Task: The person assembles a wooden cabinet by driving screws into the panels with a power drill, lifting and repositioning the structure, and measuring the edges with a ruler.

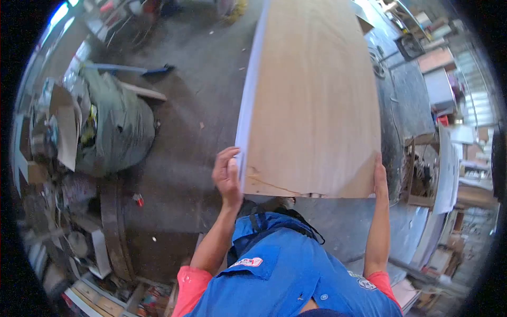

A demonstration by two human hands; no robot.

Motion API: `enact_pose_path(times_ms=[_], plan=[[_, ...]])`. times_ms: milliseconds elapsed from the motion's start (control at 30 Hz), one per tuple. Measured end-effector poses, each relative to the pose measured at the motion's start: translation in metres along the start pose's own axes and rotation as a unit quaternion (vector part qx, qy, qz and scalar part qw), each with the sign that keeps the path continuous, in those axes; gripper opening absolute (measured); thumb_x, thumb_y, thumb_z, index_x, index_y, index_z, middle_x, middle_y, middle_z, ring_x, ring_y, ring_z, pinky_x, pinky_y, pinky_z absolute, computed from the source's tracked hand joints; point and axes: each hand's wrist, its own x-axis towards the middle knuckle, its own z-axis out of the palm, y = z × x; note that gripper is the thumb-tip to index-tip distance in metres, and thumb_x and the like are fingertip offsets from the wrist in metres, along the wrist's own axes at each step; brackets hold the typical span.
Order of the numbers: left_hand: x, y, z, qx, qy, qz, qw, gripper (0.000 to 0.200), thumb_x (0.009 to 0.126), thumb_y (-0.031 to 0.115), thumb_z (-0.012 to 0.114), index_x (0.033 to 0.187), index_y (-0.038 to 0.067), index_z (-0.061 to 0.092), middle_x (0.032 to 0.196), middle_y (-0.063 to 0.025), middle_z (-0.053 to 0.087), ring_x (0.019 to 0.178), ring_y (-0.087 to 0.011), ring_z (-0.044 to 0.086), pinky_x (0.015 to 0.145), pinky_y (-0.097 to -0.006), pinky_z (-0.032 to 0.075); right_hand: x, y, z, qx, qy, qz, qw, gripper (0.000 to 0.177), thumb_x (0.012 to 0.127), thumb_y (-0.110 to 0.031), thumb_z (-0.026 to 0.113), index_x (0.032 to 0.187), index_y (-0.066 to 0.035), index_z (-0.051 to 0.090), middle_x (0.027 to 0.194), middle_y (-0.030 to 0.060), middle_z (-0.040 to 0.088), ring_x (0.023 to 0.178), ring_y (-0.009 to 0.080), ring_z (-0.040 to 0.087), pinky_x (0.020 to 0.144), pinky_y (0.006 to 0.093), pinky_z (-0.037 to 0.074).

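Just beyond your blue shirt (288,264), above the floor (193,111), you hold a wooden panel (311,100): your left hand (227,175) grasps its pale left edge, fingers bent; your right hand (379,177) clasps the right edge, fingers straight.

The supporting surface is a dark grey floor (182,138), scuffed and mottled, seen mainly from eight to twelve o'clock of the view's centre, with a further patch at four o'clock. Standing on it between nine and ten o'clock is a bulging grey-green sack (124,129); a small red-and-white scrap (138,199) lies between eight and nine, and a white fleck (154,239) near eight. A pale chip (202,125) lies at ten o'clock and a smaller white bit (211,33) between eleven and twelve, each well apart from the other.
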Motion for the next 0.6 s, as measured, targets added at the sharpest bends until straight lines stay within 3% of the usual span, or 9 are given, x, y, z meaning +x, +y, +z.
enact_pose_path(times_ms=[133, 200, 267, 367, 400, 467, 533, 600], plan=[[0.001, 0.048, 0.006, 0.091, 0.088, 0.017, 0.992, 0.022, 0.091, 0.008, 0.046, 0.099, -0.004, 0.063, 0.107, -0.0132, 0.061, 0.101, -0.0218, 0.056, 0.091, -0.0328, 0.042, -0.018, -0.016, 0.005, 0.099, -0.094, 0.058, 0.989, 0.069, 0.092, -0.06, 0.043, 0.125, 0.001, 0.052, 0.112, 0.0116, 0.061, 0.095, 0.0202, 0.061, 0.085, 0.0346, 0.049], [-0.005, 0.063, 0.014, 0.237, 0.117, 0.125, 0.956, 0.025, 0.093, 0.01, 0.044, 0.1, -0.004, 0.063, 0.11, -0.0142, 0.06, 0.104, -0.0243, 0.055, 0.093, -0.0356, 0.041, -0.012, -0.001, -0.006, 0.1, -0.16, -0.025, 0.982, 0.064, 0.094, -0.06, 0.037, 0.119, -0.004, 0.058, 0.106, 0.0082, 0.063, 0.092, 0.016, 0.061, 0.082, 0.0298, 0.048], [-0.018, 0.088, 0.042, 0.291, 0.115, 0.179, 0.933, 0.028, 0.093, 0.012, 0.042, 0.107, -0.004, 0.06, 0.116, -0.0151, 0.058, 0.108, -0.0261, 0.054, 0.096, -0.0373, 0.04, -0.019, -0.007, -0.031, 0.102, -0.248, 0.013, 0.963, 0.063, 0.095, -0.058, 0.035, 0.121, -0.004, 0.056, 0.104, 0.0065, 0.062, 0.089, 0.0131, 0.059, 0.079, 0.0274, 0.047], [-0.052, 0.097, 0.106, 0.256, 0.097, 0.18, 0.945, 0.03, 0.091, 0.012, 0.044, 0.114, -0.004, 0.056, 0.12, -0.016, 0.056, 0.113, -0.0267, 0.052, 0.099, -0.0387, 0.037, 0.019, 0.054, -0.058, 0.201, -0.309, -0.021, 0.929, 0.06, 0.096, -0.055, 0.036, 0.121, -0.004, 0.056, 0.097, 0.0054, 0.062, 0.081, 0.0117, 0.058, 0.072, 0.0273, 0.047], [-0.064, 0.097, 0.123, 0.266, 0.075, 0.185, 0.943, 0.03, 0.091, 0.012, 0.044, 0.114, -0.004, 0.056, 0.12, -0.016, 0.056, 0.113, -0.0267, 0.052, 0.099, -0.0387, 0.037, 0.026, 0.079, -0.072, 0.222, -0.303, -0.009, 0.927, 0.06, 0.096, -0.055, 0.036, 0.121, -0.004, 0.056, 0.097, 0.0054, 0.062, 0.081, 0.0117, 0.058, 0.072, 0.0273, 0.047], [-0.086, 0.081, 0.158, 0.429, 0.035, 0.213, 0.877, 0.034, 0.088, 0.012, 0.049, 0.118, -0.003, 0.054, 0.121, -0.0158, 0.055, 0.116, -0.0274, 0.05, 0.102, -0.0399, 0.035, 0.036, 0.127, -0.097, 0.151, -0.217, -0.016, 0.964, 0.052, 0.097, -0.049, 0.041, 0.119, -0.004, 0.056, 0.092, 0.0063, 0.063, 0.074, 0.0126, 0.059, 0.066, 0.0268, 0.047], [-0.099, 0.057, 0.181, 0.426, 0.05, 0.196, 0.882, 0.036, 0.085, 0.014, 0.053, 0.117, -0.003, 0.054, 0.12, -0.0172, 0.055, 0.118, -0.0307, 0.048, 0.102, -0.0416, 0.034, 0.052, 0.214, -0.114, 0.115, -0.162, 0.006, 0.98, 0.042, 0.096, -0.042, 0.047, 0.116, -0.007, 0.058, 0.087, 0.0057, 0.063, 0.069, 0.0135, 0.059, 0.061, 0.0264, 0.047], [-0.092, 0.022, 0.165, 0.53, 0.145, 0.181, 0.815, 0.039, 0.085, 0.018, 0.054, 0.118, -0.003, 0.054, 0.122, -0.019, 0.055, 0.118, -0.0343, 0.047, 0.101, -0.0434, 0.035, 0.042, 0.279, -0.143, 0.106, -0.143, 0.058, 0.982, 0.038, 0.093, -0.04, 0.052, 0.108, -0.006, 0.061, 0.082, 0.0034, 0.063, 0.067, 0.0128, 0.059, 0.058, 0.0272, 0.046]])
